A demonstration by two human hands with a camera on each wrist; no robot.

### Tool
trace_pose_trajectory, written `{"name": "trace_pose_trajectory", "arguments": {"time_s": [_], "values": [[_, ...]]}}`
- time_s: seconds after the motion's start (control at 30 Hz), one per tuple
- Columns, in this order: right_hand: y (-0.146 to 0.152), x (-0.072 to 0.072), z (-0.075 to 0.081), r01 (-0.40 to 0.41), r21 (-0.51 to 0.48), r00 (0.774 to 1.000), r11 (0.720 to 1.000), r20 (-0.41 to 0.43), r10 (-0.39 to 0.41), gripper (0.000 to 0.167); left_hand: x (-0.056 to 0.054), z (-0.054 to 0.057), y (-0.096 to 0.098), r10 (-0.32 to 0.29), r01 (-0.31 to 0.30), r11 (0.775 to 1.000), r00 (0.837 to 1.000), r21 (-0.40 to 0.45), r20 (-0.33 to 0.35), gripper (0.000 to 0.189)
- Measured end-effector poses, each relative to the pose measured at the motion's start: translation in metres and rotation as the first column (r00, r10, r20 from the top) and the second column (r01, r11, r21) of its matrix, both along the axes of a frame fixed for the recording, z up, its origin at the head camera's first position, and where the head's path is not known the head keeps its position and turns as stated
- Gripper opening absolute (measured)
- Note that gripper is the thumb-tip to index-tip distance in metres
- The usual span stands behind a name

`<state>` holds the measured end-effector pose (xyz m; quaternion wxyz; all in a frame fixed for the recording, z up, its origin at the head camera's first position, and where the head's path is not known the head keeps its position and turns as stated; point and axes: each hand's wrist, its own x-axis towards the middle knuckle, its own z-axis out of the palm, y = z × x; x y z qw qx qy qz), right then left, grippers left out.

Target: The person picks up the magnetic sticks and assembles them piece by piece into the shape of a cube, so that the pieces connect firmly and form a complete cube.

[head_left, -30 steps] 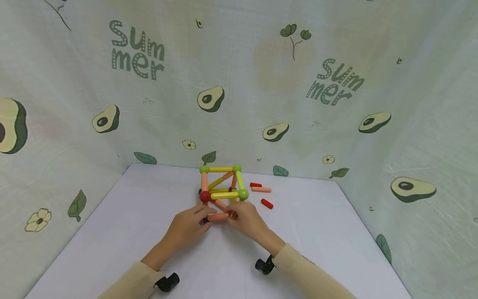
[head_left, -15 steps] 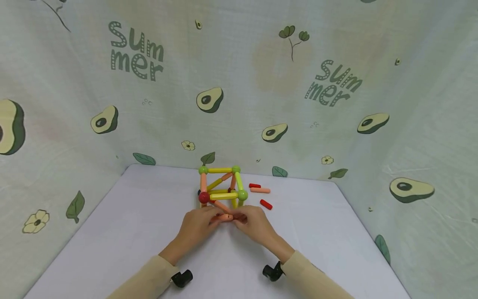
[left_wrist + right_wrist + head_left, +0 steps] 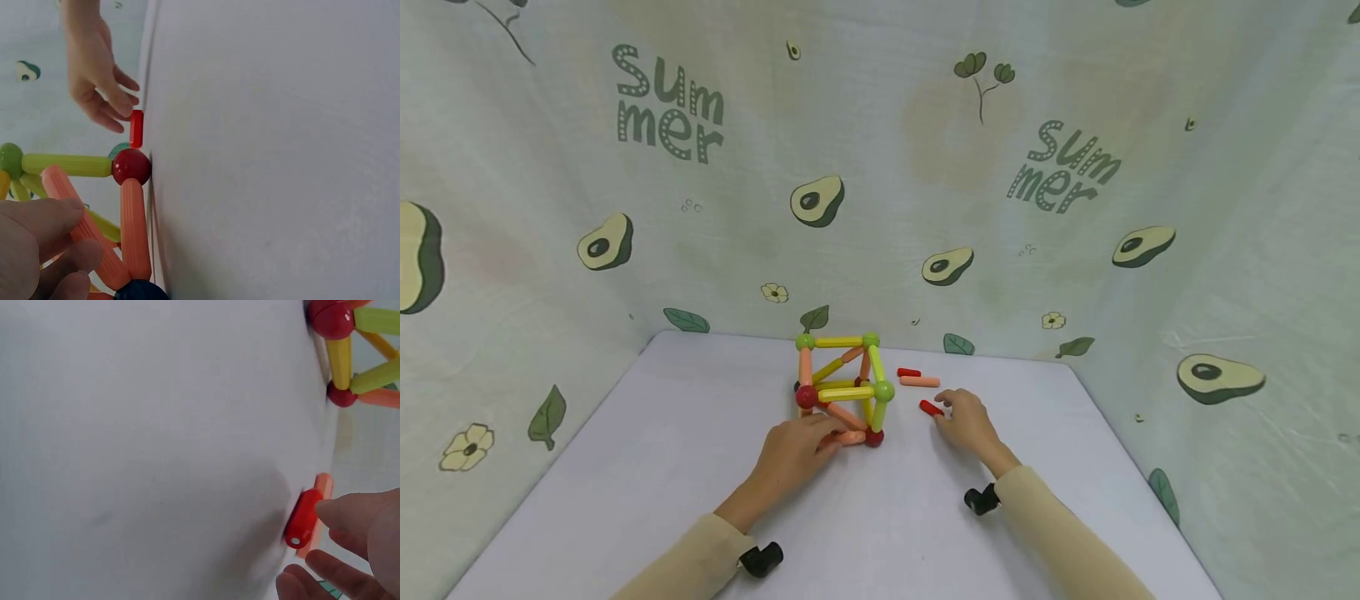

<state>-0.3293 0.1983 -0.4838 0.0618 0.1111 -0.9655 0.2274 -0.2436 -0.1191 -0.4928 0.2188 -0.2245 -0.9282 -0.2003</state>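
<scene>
A frame of magnetic rods (image 3: 847, 394) and balls stands on the table, in yellow, green, salmon and red. My left hand (image 3: 797, 454) is at its front left corner; thumb and fingers pinch a slanting salmon rod (image 3: 105, 259) whose lower end meets a dark blue ball (image 3: 140, 291). Another salmon rod (image 3: 134, 231) runs from that ball to a red ball (image 3: 132, 166). To the right, my right hand (image 3: 967, 425) reaches over a short red rod (image 3: 304, 519) lying on the table. The thumb tip is right at this rod, the other fingers apart from it.
Farther back lie a second short red rod (image 3: 908, 372) and a loose salmon rod (image 3: 920, 382). A printed cloth (image 3: 880, 208) rises behind the white table (image 3: 700, 433) and along both sides.
My right hand has left the frame's front red ball and moved right to the short red rod. My left hand shifted rightward early on and keeps its hold at the front corner.
</scene>
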Motion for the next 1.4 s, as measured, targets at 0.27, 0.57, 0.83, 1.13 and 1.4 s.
{"name": "trace_pose_trajectory", "arguments": {"time_s": [0.27,0.57,0.83,1.13,1.4], "values": [[0.001,-0.01,-0.011,-0.024,0.007,1.0,1.0,0.004,0.024,0.021,0.0,0.003,0.002,0.009,-0.01,1.0,1.0,0.005,0.02,0.033],[-0.014,0.032,0.015,-0.113,-0.12,0.993,0.986,0.025,0.117,0.016,-0.003,0.002,0.005,0.0,0.0,1.0,1.0,0.006,0.015,0.029],[-0.037,0.063,0.043,-0.299,-0.065,0.953,0.952,-0.066,0.295,0.015,-0.001,0.004,0.003,-0.001,0.0,1.0,0.999,0.018,0.049,0.031],[-0.058,0.073,0.053,-0.428,-0.029,0.9,0.904,-0.105,0.423,0.019,0.0,0.004,0.002,0.017,-0.018,1.0,0.999,0.011,0.049,0.033],[-0.07,0.074,0.052,-0.441,-0.01,0.893,0.898,-0.11,0.437,0.018,-0.001,0.005,0.002,0.015,-0.015,1.0,1.0,-0.005,0.004,0.032]]}}
